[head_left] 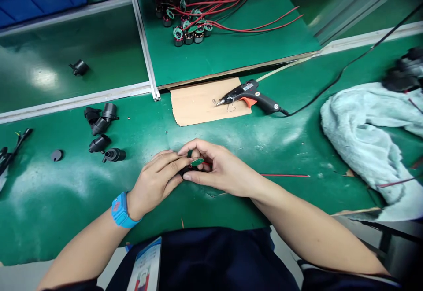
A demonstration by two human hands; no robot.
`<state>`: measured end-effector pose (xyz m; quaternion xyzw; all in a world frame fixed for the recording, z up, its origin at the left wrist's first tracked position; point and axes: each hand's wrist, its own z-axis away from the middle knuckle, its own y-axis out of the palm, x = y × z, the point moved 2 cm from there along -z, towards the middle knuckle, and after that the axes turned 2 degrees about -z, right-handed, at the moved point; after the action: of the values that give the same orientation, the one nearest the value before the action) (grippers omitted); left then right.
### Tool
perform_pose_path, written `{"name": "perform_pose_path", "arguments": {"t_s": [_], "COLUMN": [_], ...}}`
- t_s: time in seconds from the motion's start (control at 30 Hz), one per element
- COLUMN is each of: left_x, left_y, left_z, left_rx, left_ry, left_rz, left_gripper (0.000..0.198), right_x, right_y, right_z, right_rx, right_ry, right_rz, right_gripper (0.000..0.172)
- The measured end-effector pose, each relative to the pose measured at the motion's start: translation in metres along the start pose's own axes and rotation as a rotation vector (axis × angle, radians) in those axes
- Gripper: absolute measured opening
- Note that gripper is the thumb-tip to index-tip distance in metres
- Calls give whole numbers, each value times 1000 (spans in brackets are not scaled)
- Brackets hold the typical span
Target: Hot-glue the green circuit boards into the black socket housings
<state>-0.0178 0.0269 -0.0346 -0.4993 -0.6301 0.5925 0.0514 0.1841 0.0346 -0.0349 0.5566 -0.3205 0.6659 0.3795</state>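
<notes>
My left hand [161, 172], with a blue band on its wrist, is closed around a small black part [185, 171], mostly hidden by the fingers. My right hand [221, 167] is closed at the same spot, its thumb and fingers on a small motor with a round green circuit board [197, 162]. The hands meet there, just above the green bench. A red wire [284, 175] emerges from beneath my right hand and stretches to the right. How far the motor sits inside the black part is hidden.
A glue gun [247, 95] lies on a piece of cardboard [198, 108]. Several black pump housings [101, 123] and a black round cap [57, 155] are to the left. Wired motors [188, 33] stand on a raised board behind. A pale towel [360, 141] lies right, a blue bin [42, 0] back left.
</notes>
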Motion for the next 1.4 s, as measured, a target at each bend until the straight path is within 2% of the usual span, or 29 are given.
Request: {"name": "perform_pose_path", "arguments": {"t_s": [0.13, 0.27, 0.43, 0.53, 0.63, 0.7, 0.77, 0.83, 0.9, 1.0, 1.07, 1.13, 1.23, 1.3, 1.4], "left_x": [-7, -9, -7, -8, -6, -3, -2, -1, -1, 0, 1, 4, 8, 10, 12], "left_y": [2, 2, -4, -6, -7, -8, -10, -15, -20, -25, -26, -25, -20, -17, -14], "left_z": [1, -3, -9, -9, -6, -4, -4, -5, -6, -6, -5, -4, -2, -1, 0], "left_rx": [26, 78, 155, 87, -44, -118, -167, -229, -293, -340, -338, -336, -353, -362, -379], "left_ry": [18, 22, -169, -221, -311, -346, -324, -292, -283, -265, -245, -240, -252, -268, -298], "left_rz": [-8, -31, 94, 131, 76, 23, -23, -53, -60, -52, -52, -53, -33, -15, 4], "left_gripper": [39, 33, 29, 23, 36, 42, 30, 21, 23, 20, 13, 13, 18, 20, 21], "right_x": [4, 3, 1, 1, -1, -1, 6, 21, 42, 72, 84, 90, 91, 90, 84], "right_y": [2, 4, -6, -10, -8, -6, -8, -14, -20, -19, -14, -6, 7, 12, 15], "right_z": [2, 0, -4, -5, -4, -2, -4, -15, -42, -117, -182, -245, -318, -346, -360], "right_rx": [-46, -11, 48, -19, -29, 4, -24, -104, -139, -72, -48, -38, -60, -75, -114], "right_ry": [4, 37, 37, -5, 12, 10, -33, -138, -280, -404, -353, -313, -250, -219, -187], "right_rz": [127, 195, 4, -115, -83, -28, 85, 275, 507, 837, 992, 1046, 1091, 1112, 1131], "right_gripper": [34, 29, 30, 27, 25, 26, 25, 23, 23, 33, 45, 55, 62, 56, 44]}}
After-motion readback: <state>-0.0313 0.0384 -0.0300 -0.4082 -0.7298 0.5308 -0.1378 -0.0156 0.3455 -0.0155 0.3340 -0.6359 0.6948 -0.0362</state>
